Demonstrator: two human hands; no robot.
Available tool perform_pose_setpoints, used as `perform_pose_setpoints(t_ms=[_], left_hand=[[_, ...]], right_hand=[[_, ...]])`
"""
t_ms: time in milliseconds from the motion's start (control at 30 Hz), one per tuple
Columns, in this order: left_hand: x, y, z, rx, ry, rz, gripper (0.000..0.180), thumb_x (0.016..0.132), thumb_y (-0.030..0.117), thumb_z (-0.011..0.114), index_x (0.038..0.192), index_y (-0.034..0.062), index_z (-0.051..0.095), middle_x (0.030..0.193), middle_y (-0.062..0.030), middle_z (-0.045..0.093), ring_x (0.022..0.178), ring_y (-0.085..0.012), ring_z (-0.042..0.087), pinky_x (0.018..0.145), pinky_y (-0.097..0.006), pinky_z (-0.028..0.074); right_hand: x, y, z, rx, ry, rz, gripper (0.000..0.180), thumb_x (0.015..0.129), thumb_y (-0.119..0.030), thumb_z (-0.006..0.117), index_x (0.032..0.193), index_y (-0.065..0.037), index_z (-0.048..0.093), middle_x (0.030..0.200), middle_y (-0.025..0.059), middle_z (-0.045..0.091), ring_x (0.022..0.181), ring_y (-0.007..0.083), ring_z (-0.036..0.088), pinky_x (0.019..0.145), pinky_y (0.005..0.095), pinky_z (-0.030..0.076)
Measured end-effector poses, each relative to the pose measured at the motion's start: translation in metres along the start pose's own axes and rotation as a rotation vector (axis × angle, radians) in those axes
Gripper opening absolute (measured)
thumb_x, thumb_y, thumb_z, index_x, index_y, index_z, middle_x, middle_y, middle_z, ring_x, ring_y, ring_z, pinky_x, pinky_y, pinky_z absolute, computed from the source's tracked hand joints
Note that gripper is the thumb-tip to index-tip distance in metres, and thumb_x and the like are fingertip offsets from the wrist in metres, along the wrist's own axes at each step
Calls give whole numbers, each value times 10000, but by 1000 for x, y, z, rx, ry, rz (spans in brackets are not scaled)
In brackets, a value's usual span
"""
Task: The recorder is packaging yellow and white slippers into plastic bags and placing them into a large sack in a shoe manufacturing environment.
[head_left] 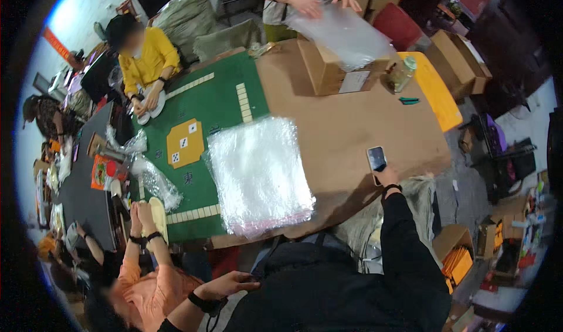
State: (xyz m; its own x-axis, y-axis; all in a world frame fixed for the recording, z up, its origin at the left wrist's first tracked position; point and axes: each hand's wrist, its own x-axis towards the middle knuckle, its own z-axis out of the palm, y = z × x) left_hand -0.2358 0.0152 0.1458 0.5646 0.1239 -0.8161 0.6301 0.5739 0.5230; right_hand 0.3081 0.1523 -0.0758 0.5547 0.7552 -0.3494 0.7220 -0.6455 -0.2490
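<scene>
On the brown table, my right hand (pixel 386 177) grips the lower end of a smartphone (pixel 377 157); the phone's dark screen faces up. My left hand (pixel 230 284), a black band at its wrist, rests against the front of my black top. Its fingers are stretched out and hold nothing that I can see. Between my hands and the far side lies a stack of clear plastic bags (pixel 261 174), partly over a green game mat (pixel 234 71). Rows of pale tiles (pixel 193 213) border the mat.
Across the table a person's hands spread plastic sheeting (pixel 340 30) over a cardboard box (pixel 328 68). A jar (pixel 402 74) and a green-handled tool (pixel 409 100) sit to the right. People in yellow (pixel 153 53) and orange (pixel 155 291) work at the left. Crumpled plastic (pixel 153 179) lies near them.
</scene>
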Motion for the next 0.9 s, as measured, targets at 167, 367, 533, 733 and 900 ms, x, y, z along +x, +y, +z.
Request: perform_pose_setpoints(t_ms=[167,367,533,733,900], left_hand=[[-22,24,11,-129,76,-47,434,915,350,478,1228,51,510,1022,-73,513,722,-116,523,675,-277,451],[23,-46,27,-454,95,113,309,903,308,508,1028,36,583,904,-4,524,795,-100,495,727,-253,413],[38,-25,45,-554,109,240,213,898,243,479,793,73,553,640,78,455,589,-36,443,553,-207,372],[29,-15,48,-607,370,153,215,904,252,506,817,63,562,662,62,455,572,-32,403,514,-204,334],[17,-10,39,-851,293,120,186,892,203,530,916,29,592,776,28,551,688,-40,488,611,-205,388]], right_hand=[[32,35,33,-110,96,-90,877,553,-446,751,1210,-5,373,1166,233,458,1066,400,473,878,480,400],[52,58,8,-35,-16,-248,885,672,-601,623,1240,42,407,1209,262,459,1099,394,469,908,440,389],[51,23,9,-204,-65,-133,1048,584,-530,733,1296,86,272,1303,290,341,1197,425,355,963,521,309],[-24,-61,-21,90,-157,-186,663,585,-357,765,1057,33,510,929,219,599,873,369,572,744,451,447],[45,10,57,13,122,-373,630,584,-468,759,903,41,567,857,193,616,824,288,590,719,406,472]])
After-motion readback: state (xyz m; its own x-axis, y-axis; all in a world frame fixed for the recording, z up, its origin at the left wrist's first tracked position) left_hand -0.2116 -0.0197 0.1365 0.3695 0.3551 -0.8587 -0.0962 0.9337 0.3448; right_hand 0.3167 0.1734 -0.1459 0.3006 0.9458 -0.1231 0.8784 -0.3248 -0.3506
